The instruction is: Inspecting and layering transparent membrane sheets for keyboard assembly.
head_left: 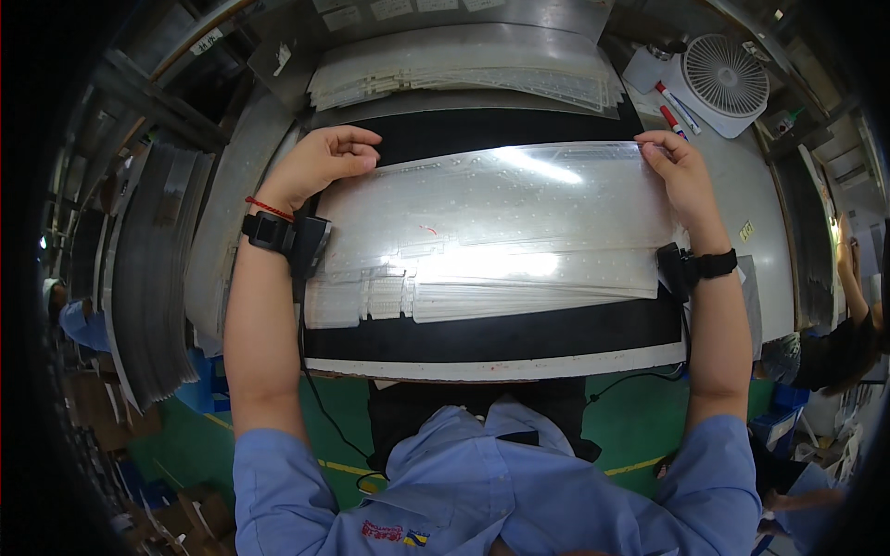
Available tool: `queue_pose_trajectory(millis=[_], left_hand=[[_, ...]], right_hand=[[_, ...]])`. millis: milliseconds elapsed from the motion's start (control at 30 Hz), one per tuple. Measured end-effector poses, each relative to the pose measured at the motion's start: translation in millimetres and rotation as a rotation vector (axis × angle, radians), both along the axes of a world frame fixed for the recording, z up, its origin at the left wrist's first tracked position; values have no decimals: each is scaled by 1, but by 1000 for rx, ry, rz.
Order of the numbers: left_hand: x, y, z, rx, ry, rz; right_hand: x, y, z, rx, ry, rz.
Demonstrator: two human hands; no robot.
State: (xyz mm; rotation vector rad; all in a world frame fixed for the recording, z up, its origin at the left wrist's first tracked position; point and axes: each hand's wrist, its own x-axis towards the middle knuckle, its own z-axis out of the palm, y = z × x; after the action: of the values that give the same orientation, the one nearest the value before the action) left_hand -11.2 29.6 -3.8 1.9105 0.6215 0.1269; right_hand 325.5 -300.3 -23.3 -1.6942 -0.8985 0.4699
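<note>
A broad stack of thin, shiny clear sheets (491, 208) lies before me, its near edges fanned out and notched at the left. At its far left corner is my left hand (324, 169), fingers bent and apart from the thumb, whose tip meets the sheet's edge. My right hand (681, 176) has thumb and forefinger closed on the far right corner of the top sheet. Both wrists wear black strapped devices, the left one (271, 232) beside a red cord. Beneath the stack shows a black mat (519, 331).
Behind the mat sits another stack of sheets (464, 67). At the back right are a white fan (726, 74) and several markers (674, 120). Tall sheet stacks (153, 259) flank the left side. Another person (839, 334) is at the far right. Cables hang below the table's front edge (491, 369).
</note>
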Motion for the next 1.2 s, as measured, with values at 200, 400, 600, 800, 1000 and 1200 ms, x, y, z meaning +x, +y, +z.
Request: queue_pose_trajectory(millis=[200,400,600,800,1000,1200], left_hand=[[2,-7,1,140,50,-71],[4,-10,1,309,38,-109],[9,-23,7,138,-67,-77],[18,-52,14,131,21,-187],[29,-80,3,124,-65,-270],[34,-86,-1,202,-33,-247]], right_hand=[[-1,1,1,14,-43,-30],[3,1,0,116,-19,-53],[4,-1,7,58,-504,-180],[-65,-4,59,35,-744,94],[-140,14,42,-101,-856,656],[-153,23,37,-158,-953,708]])
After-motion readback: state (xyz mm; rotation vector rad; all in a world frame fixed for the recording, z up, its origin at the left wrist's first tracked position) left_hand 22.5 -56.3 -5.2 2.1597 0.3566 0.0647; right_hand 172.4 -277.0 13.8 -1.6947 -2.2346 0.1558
